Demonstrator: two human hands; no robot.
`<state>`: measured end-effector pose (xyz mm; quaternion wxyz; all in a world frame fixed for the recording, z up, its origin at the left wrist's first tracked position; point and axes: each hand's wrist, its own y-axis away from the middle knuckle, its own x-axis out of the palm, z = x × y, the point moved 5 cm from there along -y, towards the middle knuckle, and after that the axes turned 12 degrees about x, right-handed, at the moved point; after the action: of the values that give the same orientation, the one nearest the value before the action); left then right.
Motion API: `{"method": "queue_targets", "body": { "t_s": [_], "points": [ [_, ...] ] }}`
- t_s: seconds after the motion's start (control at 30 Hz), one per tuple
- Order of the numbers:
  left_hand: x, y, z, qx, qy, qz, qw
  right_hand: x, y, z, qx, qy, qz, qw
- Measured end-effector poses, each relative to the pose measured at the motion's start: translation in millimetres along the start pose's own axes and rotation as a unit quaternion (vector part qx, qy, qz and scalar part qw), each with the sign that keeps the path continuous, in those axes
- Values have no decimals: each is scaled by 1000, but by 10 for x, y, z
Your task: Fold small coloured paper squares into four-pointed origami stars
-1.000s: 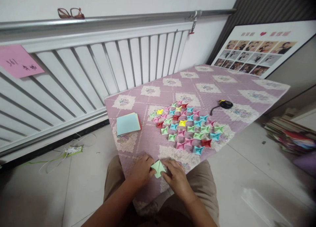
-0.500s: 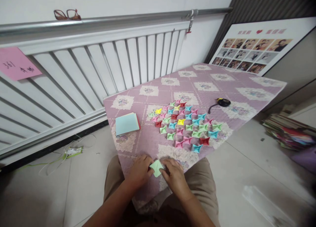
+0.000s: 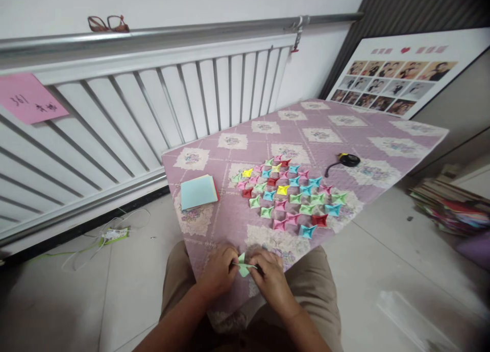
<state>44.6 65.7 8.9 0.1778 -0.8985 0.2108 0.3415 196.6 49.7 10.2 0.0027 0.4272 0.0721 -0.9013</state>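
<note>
Your bare left hand pinches the left edge of the small, pale-green, folded paper piece. That paper lies directly between your hands, at the near end of the purple, floral-patterned tablecloth, stretching left to right, neither hand nearer. Your bare right hand pinches its right edge.

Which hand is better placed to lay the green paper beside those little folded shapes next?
Probably the right hand: it is nearer the folded shapes, while the left hand sits nearer the paper stack. Both hold the green paper, so the left would need to let go.
</note>
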Motion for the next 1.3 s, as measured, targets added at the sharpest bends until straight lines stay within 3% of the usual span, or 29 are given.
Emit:
{"method": "queue_targets", "body": {
  "t_s": [0.2,0.4,0.87,0.97,1.07,1.2,1.3],
  "points": [
    [42,156,-8,-4,3,-44,999,-60,65,90,-49,-61,-16,997],
    [-59,190,-162,69,-6,-89,994,-127,107,150,-80,-54,-63,993],
    [-173,228,-250,87,5,-159,983,-169,100,161,-43,-125,-51,990],
    [-162,209,-236,61,31,-151,986,-188,92,176,-20,-161,-31,986],
    [-131,179,-190,-13,108,-143,984,-162,86,140,55,-213,-4,976],
    [-67,147,-201,-76,304,-126,941,-125,93,85,155,-316,1,936],
    [-58,154,-217,-111,374,-120,913,-133,91,94,190,-386,4,903]
  ]
}}
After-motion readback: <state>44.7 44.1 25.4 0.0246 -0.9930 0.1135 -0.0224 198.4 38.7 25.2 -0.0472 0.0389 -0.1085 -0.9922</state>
